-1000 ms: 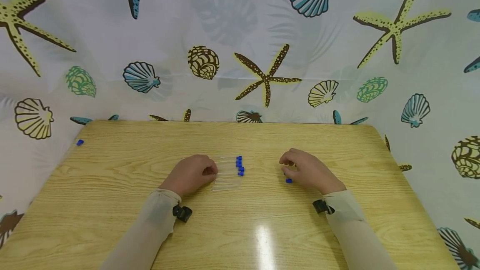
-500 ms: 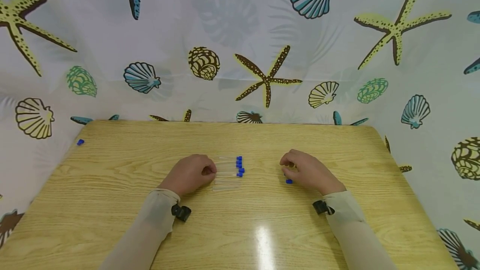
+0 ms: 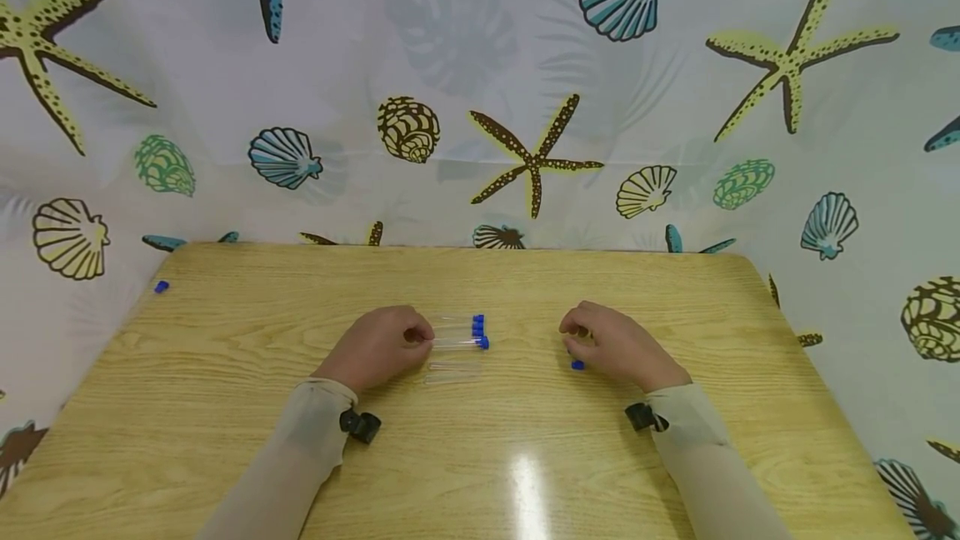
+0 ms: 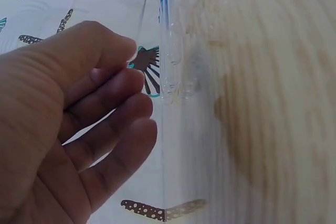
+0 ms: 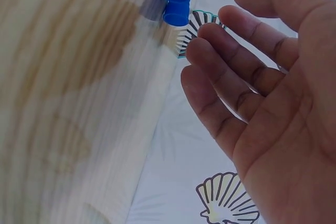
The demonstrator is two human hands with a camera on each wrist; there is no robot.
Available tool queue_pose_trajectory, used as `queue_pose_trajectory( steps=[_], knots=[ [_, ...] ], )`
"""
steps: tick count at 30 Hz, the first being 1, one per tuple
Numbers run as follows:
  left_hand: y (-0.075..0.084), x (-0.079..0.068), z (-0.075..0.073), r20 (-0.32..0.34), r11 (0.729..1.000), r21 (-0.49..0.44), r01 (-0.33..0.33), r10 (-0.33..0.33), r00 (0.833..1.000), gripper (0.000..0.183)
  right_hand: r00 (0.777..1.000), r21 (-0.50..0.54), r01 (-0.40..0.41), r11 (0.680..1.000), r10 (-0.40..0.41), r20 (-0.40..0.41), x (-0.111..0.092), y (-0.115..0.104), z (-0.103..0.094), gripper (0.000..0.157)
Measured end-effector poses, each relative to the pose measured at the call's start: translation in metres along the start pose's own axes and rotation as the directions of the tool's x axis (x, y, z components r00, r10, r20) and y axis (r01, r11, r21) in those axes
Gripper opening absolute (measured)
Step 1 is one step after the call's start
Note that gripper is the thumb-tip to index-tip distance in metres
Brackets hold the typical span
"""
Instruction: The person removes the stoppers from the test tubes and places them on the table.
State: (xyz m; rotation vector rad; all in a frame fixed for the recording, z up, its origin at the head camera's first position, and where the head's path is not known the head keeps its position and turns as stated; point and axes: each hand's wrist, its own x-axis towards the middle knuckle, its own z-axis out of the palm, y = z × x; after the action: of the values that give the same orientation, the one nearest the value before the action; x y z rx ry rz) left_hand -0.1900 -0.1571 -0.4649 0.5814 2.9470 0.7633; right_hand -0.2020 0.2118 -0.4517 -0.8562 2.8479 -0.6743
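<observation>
Left hand (image 3: 378, 344): I'm pinching a slim clear tube with a blue cap (image 4: 140, 14) by its bare end, thumb against fingertips, cap pointing to my right. Tube is hanging just above the surface (image 3: 450, 473), near a row of clear blue-capped tubes (image 3: 477, 325); left wrist view is showing a gap between it and the row. Row is lying flat, parallel, caps all on the right. Nearer me, clear tubes with no visible cap (image 3: 453, 377) are lying the same way; can't count them exactly, too faint.

Right hand (image 3: 611, 344): I'm holding nothing. Fingers are curving loosely, apart from two loose blue caps (image 5: 176, 13) on the surface just beside it. Another small blue piece (image 3: 162, 287) is sitting well apart, at the far left edge.

Handling notes, my judgement: I'm probably placing this one against the row. Pinch is at the very end, so cap weight is likely pulling the far side down; level it before touchdown. Line its cap up with the neighbours, lower flat, release only once the full length is resting. Light grip, round glass or plastic (can't tell which) probably rolls easily. Avoid nudging the row sideways. Right hand is fine waiting by the loose caps.
</observation>
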Motion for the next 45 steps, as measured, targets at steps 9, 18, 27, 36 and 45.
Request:
queue_pose_trajectory(
  steps=[9, 18, 27, 36, 45],
  knots=[
    [0.003, -0.001, -0.003, -0.013, 0.992, -0.126, 0.018, -0.02, 1.0, 0.011, 1.0, 0.009, 0.02, 1.0, -0.02, 0.007, 0.0, 0.003, 0.001, 0.016],
    [0.008, -0.004, -0.005, -0.077, 0.985, -0.168, -0.041, 0.028, 0.997, 0.008, 1.0, 0.008, 0.015, 1.0, -0.015, -0.001, 0.0, 0.003, 0.002, 0.016],
    [0.011, -0.007, -0.008, -0.125, 0.983, -0.161, -0.092, 0.072, 0.99, 0.009, 0.999, 0.018, 0.02, 1.0, -0.019, -0.025, 0.0, 0.0, 0.002, 0.017],
    [0.014, -0.008, -0.009, -0.166, 0.98, -0.154, -0.127, 0.101, 0.981, 0.008, 0.998, 0.004, 0.031, 1.0, -0.031, -0.058, 0.001, -0.004, 0.001, 0.018],
    [0.016, -0.01, -0.011, -0.198, 0.983, -0.113, -0.147, 0.122, 0.973, 0.007, 0.995, 0.009, 0.045, 0.999, -0.044, -0.094, 0.001, -0.006, 0.0, 0.021]
  ],
)
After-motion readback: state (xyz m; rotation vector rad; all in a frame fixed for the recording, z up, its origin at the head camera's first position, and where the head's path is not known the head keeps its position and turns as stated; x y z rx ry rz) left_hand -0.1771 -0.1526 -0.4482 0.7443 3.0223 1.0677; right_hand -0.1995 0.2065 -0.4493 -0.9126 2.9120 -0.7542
